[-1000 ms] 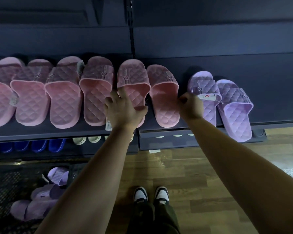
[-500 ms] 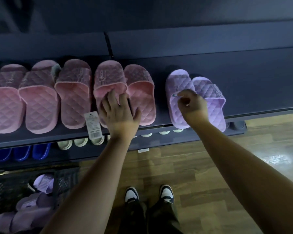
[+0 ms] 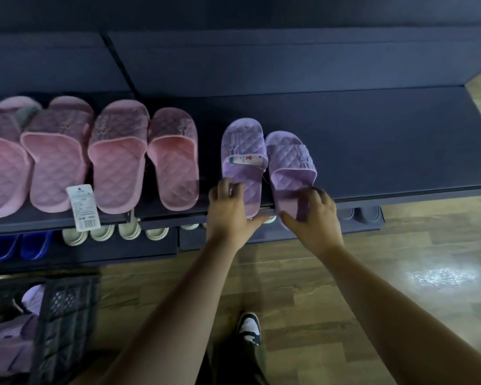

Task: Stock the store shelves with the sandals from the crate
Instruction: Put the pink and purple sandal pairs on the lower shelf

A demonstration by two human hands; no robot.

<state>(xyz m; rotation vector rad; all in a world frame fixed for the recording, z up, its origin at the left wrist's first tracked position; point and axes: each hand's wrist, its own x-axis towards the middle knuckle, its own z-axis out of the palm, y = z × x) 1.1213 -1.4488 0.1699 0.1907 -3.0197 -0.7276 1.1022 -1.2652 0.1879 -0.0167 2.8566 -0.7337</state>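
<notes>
Down in the bottom left corner sits the black crate (image 3: pixel 64 323) on the floor, with a few purple sandals (image 3: pixel 9 348) lying in it. Up on the shelf (image 3: pixel 372 151), four pink sandals (image 3: pixel 117 162) are lined up side by side, heels toward the front edge, and a price tag (image 3: pixel 83 207) hangs over the lip there. There's a bit of a gap, then the purple pair. The left purple sandal (image 3: pixel 243 159) has its heel under the left hand (image 3: pixel 229 215): fingers curled loosely over the heel, thumb along the shelf edge below, so a grip wrapped around the heel end. The right purple sandal (image 3: pixel 289 168) touches the first, tilted a little, heel sticking past the edge. The right hand (image 3: pixel 314 218) has it, fingers spread over the heel, thumb underneath.
</notes>
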